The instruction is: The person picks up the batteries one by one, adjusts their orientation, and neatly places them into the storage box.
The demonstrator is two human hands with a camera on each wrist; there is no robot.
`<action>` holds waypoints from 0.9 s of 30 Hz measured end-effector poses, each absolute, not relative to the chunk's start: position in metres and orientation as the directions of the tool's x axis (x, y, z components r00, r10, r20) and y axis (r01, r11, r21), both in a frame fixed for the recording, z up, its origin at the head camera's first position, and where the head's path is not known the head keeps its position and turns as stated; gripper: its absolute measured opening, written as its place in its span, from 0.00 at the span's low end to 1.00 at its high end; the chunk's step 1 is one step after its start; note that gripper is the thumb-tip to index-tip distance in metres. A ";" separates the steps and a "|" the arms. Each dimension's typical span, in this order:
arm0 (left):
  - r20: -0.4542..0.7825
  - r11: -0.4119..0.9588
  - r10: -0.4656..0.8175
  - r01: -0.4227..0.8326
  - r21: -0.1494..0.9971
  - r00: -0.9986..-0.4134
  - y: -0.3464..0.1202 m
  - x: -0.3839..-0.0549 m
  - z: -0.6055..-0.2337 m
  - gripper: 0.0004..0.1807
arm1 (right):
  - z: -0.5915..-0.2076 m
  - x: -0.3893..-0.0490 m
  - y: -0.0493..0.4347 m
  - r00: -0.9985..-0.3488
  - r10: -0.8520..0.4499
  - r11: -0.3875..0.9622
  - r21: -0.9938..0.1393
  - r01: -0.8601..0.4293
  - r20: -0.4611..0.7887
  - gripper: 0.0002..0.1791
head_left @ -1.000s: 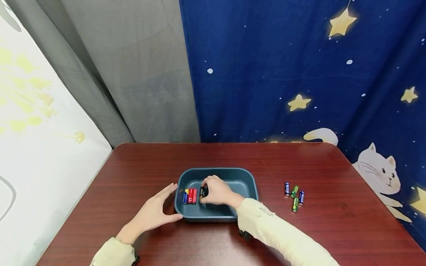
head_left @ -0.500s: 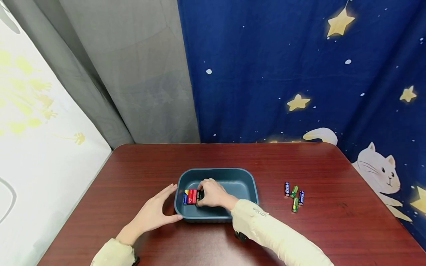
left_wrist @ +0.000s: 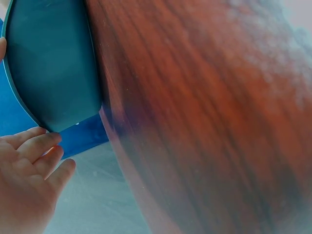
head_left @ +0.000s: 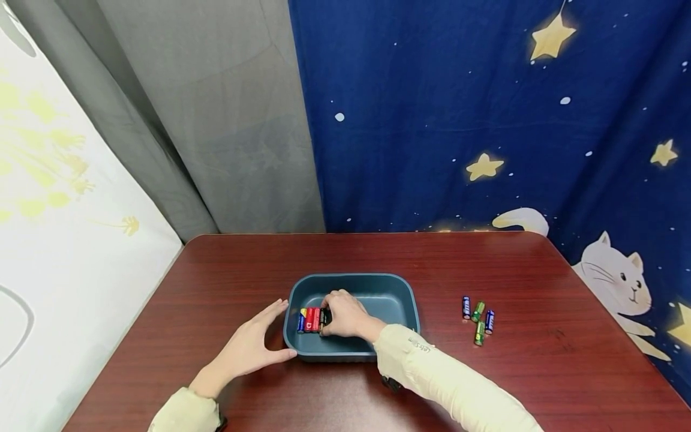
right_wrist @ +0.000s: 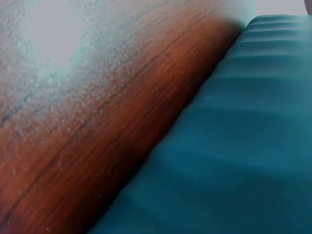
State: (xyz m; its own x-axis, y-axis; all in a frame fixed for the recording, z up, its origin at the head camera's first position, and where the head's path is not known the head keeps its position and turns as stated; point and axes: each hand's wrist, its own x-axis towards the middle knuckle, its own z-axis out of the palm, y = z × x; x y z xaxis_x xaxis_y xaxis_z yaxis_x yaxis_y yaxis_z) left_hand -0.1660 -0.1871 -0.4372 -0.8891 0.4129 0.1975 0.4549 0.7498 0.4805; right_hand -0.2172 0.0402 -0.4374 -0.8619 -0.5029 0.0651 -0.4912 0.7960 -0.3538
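Note:
A blue-grey plastic tray [head_left: 393, 307] stands on the table. Inside it, near the left end, a blue battery [head_left: 301, 322] and red batteries [head_left: 312, 320] lie side by side in a row. My right hand [head_left: 348, 317] reaches in from the right and pinches a black battery [head_left: 324, 317] by its ends, right beside the red ones. My left hand [head_left: 245, 349] is spread at the tray's left end, fingertips at the rim and thumb at the near corner. In the left wrist view the left hand's fingers [left_wrist: 41, 146] lie against the tray wall [left_wrist: 53, 68].
To the right of the tray, blue batteries [head_left: 489, 322] and green batteries [head_left: 479, 333] lie loosely grouped on the reddish-brown table [head_left: 237, 258]. Curtains [head_left: 388, 150] hang behind the table. The right wrist view shows only the tray's ribbed outer side [right_wrist: 253, 117] and tabletop.
My right hand has slid the black battery left, up against the red ones, then stayed there over the last half second. The left hand has kept its place.

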 end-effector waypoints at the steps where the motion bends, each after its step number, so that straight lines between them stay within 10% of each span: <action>1: 0.195 0.750 0.412 0.453 0.483 -0.890 -0.187 -0.166 -0.437 0.51 | -0.437 -0.217 0.040 -0.863 -0.502 0.795 -0.358 -0.490 0.066 0.26; 27: 0.186 0.749 0.401 0.438 0.498 -0.897 -0.188 -0.166 -0.437 0.51 | -0.390 -0.198 0.086 -0.849 -0.507 0.594 -0.651 -0.472 0.153 0.27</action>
